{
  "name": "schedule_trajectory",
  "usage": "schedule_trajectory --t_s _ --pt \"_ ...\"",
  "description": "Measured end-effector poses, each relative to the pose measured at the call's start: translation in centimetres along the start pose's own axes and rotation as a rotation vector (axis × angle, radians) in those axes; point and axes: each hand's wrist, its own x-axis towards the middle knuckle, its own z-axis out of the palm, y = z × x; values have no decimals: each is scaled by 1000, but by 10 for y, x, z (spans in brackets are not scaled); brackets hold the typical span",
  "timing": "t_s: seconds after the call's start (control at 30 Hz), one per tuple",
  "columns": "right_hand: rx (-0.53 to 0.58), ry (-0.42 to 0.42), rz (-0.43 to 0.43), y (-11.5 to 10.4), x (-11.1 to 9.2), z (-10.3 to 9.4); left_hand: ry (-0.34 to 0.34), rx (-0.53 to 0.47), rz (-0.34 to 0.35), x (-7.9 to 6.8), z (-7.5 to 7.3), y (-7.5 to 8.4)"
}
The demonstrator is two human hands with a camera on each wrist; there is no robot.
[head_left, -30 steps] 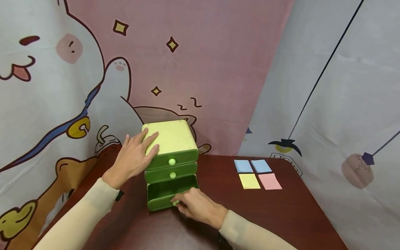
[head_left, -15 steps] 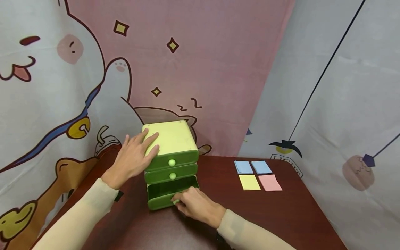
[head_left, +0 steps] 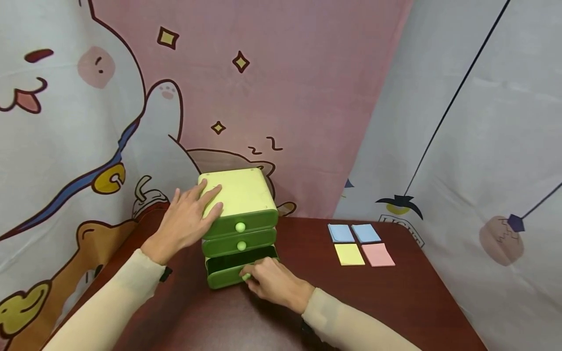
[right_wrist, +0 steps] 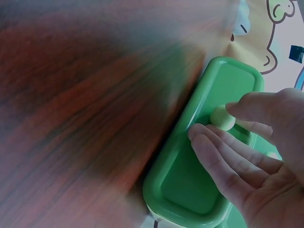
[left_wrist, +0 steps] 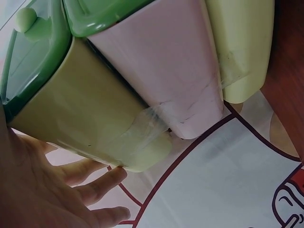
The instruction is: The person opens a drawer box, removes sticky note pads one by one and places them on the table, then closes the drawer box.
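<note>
A small drawer cabinet [head_left: 239,191] with a pale yellow top and three green drawer fronts stands on the table. Its bottom drawer [head_left: 225,278] is pulled partly out, and the part of its inside that shows is dark. My left hand [head_left: 182,219] rests with spread fingers on the top's left edge. My right hand [head_left: 276,282] pinches the bottom drawer's round light-green knob [right_wrist: 222,118] between thumb and fingers. In the left wrist view, the cabinet's side shows a pink section [left_wrist: 166,61] between two yellow ones, with clear tape across the joints.
Right of the cabinet lie two blue sticky-note pads [head_left: 341,233], a yellow pad [head_left: 350,255] and a pink pad [head_left: 378,255] on the dark red-brown table [head_left: 421,297]. A cartoon-printed cloth [head_left: 307,97] hangs close behind the cabinet.
The bottom drawer has slid partway inward, so less of its inside shows. My right hand has moved with the knob toward the cabinet. My left hand has stayed on the top.
</note>
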Motion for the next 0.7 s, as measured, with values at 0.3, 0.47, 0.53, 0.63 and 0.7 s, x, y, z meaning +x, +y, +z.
schedule_trajectory --t_s 0.3,0.47,0.53,0.63,0.7 --pt "-16 -18 35 0 4 1 -7 -7 -2 0 -1 0" --pt "-82 -19 32 -1 4 2 -2 -8 2 1 -1 -1" --pt "-97 -28 29 -2 5 3 -2 -8 2 0 0 -1" --pt "-103 -43 33 -4 5 5 0 -7 1 -1 0 -1" --pt "-108 -46 40 -5 6 6 6 -7 5 -1 1 -1"
